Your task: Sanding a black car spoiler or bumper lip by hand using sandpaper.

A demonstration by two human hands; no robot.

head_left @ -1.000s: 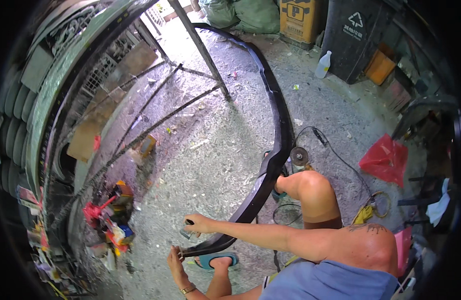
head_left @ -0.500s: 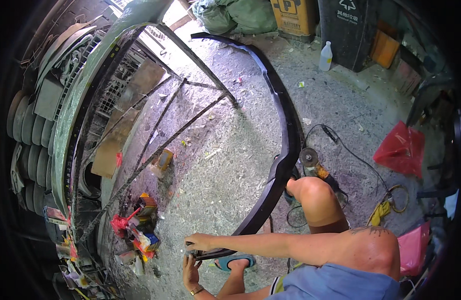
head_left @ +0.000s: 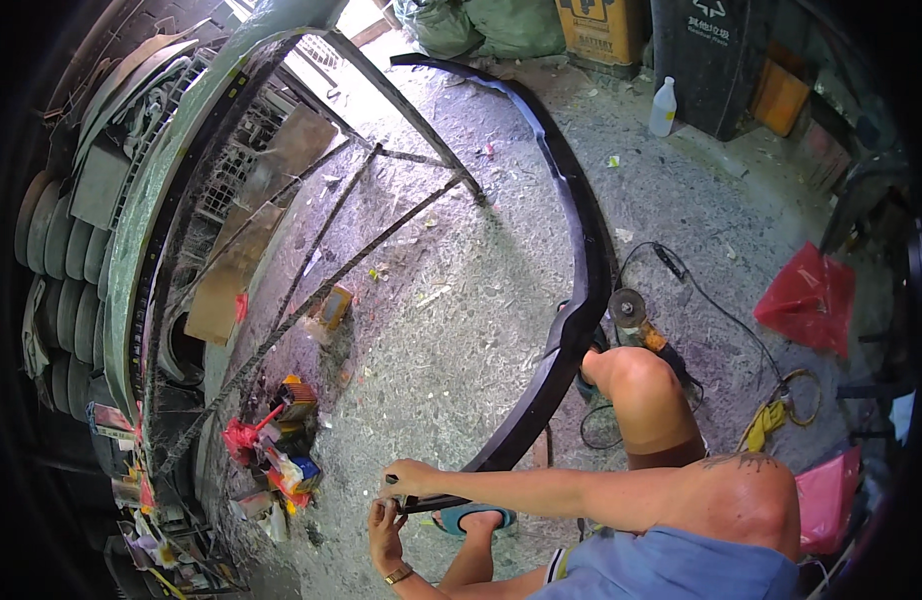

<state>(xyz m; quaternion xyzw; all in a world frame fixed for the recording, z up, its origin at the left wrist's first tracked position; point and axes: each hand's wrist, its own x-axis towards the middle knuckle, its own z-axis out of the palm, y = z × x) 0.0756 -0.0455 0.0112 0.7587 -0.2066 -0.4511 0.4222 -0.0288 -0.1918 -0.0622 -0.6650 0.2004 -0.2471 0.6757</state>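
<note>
A long, curved black car bumper lip (head_left: 593, 240) lies across the concrete floor, bending from the far middle round to my hands at its near end. My right hand (head_left: 413, 479) is closed over the tip of that end, its forearm reaching across from the right. Just below it, my left hand (head_left: 386, 540), with a gold watch at the wrist, has its fingers curled up against the same tip. A small dark piece shows between the fingers; I cannot make out what it is. My foot in a teal slipper (head_left: 473, 520) is beneath the near end.
A metal stand (head_left: 381, 150) bearing a greenish bumper (head_left: 131, 290) rises at left. An angle grinder (head_left: 636, 318) with its cord lies right of the lip, by my knee. Red plastic bags (head_left: 809, 300), a bottle (head_left: 663, 108), a dark bin (head_left: 703, 70) and small packages (head_left: 293, 470) are around.
The whole view has shifted slightly, so most things sit a little further right. Both hands stay at the lip's near end, the fingers changed only slightly.
</note>
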